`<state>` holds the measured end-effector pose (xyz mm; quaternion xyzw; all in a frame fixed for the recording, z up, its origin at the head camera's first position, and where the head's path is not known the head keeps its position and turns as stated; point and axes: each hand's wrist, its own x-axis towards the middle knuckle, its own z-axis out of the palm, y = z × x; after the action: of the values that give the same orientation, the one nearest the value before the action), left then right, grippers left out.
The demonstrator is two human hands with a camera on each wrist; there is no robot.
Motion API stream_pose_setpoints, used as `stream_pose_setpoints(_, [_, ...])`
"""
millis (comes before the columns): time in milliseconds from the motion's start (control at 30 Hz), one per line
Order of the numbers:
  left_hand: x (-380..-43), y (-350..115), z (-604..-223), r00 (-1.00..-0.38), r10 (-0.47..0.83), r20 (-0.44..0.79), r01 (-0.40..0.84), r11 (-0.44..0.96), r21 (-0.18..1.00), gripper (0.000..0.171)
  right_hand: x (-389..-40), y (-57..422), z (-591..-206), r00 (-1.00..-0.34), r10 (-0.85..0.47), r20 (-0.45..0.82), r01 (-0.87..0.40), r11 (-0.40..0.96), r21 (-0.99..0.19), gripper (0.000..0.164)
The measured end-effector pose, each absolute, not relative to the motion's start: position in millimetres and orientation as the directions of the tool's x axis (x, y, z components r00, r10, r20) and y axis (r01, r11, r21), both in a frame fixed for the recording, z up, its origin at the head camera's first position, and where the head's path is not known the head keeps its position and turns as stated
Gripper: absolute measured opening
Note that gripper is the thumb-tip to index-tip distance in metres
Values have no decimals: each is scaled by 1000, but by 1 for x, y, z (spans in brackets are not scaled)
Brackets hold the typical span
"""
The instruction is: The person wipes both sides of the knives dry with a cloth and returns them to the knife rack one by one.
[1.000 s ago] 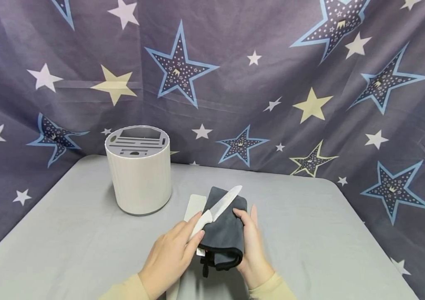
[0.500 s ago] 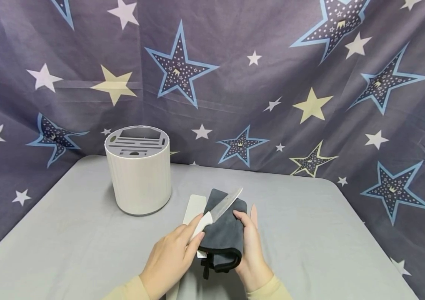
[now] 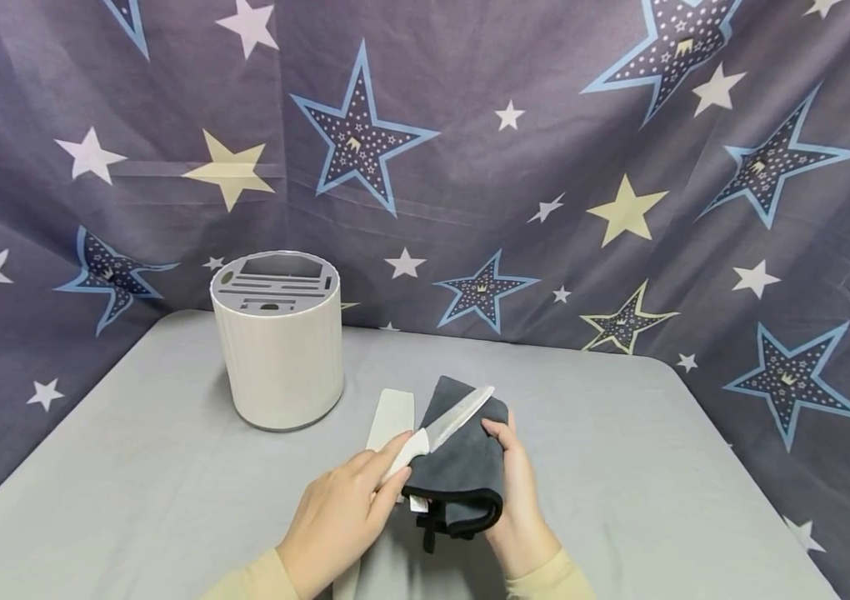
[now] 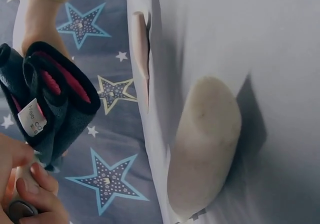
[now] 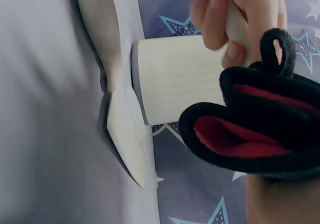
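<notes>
My left hand (image 3: 342,512) grips the white handle of a small knife (image 3: 458,418), its blade slanting up and right. The blade lies over the face of a folded dark grey cloth (image 3: 451,471) with black edging. My right hand (image 3: 521,492) holds that cloth from its right side, thumb on the front. In the right wrist view, a hanging loop and a red inner side show in the folds of the cloth (image 5: 240,134). A white label hangs from the cloth (image 4: 47,104) in the left wrist view.
A white round knife block (image 3: 278,358) with a slotted grey top stands at the back left. Beside my left hand, a larger white-bladed knife (image 3: 390,417) lies on the grey-covered table (image 3: 620,500). A slim pink object (image 4: 141,49) lies farther right. A star-patterned curtain (image 3: 470,167) hangs behind.
My right hand and the cloth have shifted a little to the right. The blade tip has moved slightly right and down with them. The pink object is now covered in the head view.
</notes>
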<state>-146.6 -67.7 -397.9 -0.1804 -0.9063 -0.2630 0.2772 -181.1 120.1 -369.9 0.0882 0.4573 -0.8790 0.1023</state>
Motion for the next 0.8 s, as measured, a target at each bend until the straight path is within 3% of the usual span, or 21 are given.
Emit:
stream_pose_setpoints(167, [-145,-68,-400,-778,190,599,482,793,374,45,-182,130,-366,-946,-118,-301,304,-641,-705,31])
stream_pose_setpoints(233, [-145,-69,-400,-777,193,600,483,794,370,46,-182,134,-365,-948,-117,-296,296,-669,-682,24])
stream_pose_setpoints(567, [-144,-66,-399,-796,210,568,475,798,370,44,-186,148,-361,-953,-70,-294,249,-734,-632,17])
stream_pose_setpoints(800, [-142,-67,-401,-791,210,574,477,800,364,44,-189,155,-359,-947,-26,-320,241,-716,-655,24])
